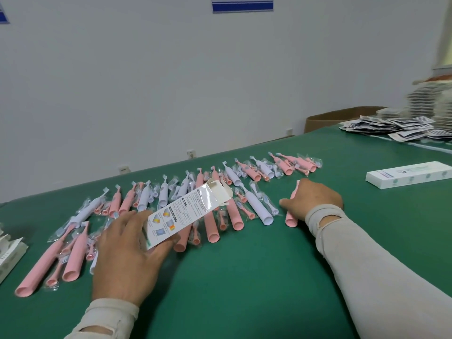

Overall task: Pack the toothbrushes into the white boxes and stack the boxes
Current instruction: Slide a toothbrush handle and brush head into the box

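Two hands are at work on the green table [244, 277]. Nearest, the left hand [127, 260] grips a white box [182, 211] by its lower end, fingers curled round it, the far end open with its flaps up. Just right of that and a little further off, the right hand [314, 200] closes on a pink toothbrush [291, 220] lying flat, its open base showing below the palm. The step in hand looks like loading one brush — the next move calls for lifting it, lining it up with the open mouth and sliding it in. Beyond both hands runs a row of pink and white toothbrushes [171, 192]; further right lies a closed box [408, 176]. The box's small print and coloured diagrams are too fine to read — no brand legible.
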A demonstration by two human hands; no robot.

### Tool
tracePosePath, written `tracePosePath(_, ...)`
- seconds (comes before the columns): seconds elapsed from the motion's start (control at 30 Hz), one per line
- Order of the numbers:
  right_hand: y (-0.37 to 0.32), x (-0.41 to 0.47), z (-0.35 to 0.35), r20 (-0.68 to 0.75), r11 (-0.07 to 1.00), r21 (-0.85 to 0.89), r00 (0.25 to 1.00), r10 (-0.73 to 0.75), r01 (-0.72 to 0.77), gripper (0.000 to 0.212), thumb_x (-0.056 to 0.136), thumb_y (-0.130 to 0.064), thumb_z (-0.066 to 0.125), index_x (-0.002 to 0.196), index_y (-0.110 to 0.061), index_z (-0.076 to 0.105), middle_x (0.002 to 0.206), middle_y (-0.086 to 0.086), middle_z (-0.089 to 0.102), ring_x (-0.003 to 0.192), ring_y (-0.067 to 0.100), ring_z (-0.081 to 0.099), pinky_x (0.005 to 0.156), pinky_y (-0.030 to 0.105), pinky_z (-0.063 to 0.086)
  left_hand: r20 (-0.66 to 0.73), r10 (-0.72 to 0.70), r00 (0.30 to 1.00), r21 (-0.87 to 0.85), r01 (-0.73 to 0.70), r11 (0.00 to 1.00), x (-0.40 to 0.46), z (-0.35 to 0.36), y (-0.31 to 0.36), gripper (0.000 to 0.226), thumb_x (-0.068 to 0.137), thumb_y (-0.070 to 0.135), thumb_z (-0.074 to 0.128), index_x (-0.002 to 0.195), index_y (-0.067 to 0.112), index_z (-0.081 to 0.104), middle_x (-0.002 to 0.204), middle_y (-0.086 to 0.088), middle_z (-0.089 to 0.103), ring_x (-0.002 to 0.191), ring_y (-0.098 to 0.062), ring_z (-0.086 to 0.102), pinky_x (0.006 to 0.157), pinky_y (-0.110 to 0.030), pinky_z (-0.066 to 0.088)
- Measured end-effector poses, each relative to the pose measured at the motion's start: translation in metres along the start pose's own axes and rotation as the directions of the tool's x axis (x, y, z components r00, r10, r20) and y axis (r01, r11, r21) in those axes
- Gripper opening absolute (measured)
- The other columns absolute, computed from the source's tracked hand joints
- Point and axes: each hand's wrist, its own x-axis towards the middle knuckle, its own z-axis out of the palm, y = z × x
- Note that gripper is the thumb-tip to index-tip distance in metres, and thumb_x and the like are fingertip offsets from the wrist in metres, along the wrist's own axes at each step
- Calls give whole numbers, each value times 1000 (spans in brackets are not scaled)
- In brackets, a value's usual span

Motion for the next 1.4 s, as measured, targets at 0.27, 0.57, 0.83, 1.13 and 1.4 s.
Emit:
tracePosePath(0.27,-6,-8,-11,-175,769,619,982,-65,161,27,83,-38,67,102,-27,51,78,-11,54,69,14,58,60,26,43,3,3,1000,10,-3,1000,1,0,0,63,73,48,79,128,23,60,134,-2,54,125,-26,42,108,-48,36)
tracePosePath(0.57,-40,-50,0,-61,-193,981,923,-380,-15,9,90,-7,68,95,-1,63,76,11,73,65,16,69,51,21,53,11,-1,1000,12,1,1000,1,3,-4,60,75,40,81,129,26,56,133,2,53,126,-23,44,109,-46,39)
tracePosePath(0.83,-38,-54,-5,-14,-138,989,892,-452,-54,38,75,-26,78,100,-1,65,83,12,74,60,14,66,49,21,52,-14,31,999,-41,-31,999,0,1,-2,58,75,38,82,126,25,58,131,3,54,122,-22,45,105,-42,38)
tracePosePath(1.13,-44,-72,6,64,273,945,716,-695,181,16,92,-35,69,94,-19,69,73,-1,72,58,12,61,51,22,49,14,55,998,-44,-55,998,-1,2,1,55,75,35,83,124,25,61,128,4,55,120,-21,46,105,-39,37)
tracePosePath(1.4,-40,-53,4,13,1,1000,929,-370,-14,20,92,1,62,110,-9,58,76,13,71,64,20,66,59,30,57,-7,-6,1000,-2,6,1000,-1,0,0,57,77,44,79,127,25,58,130,4,54,120,-22,44,100,-43,42)
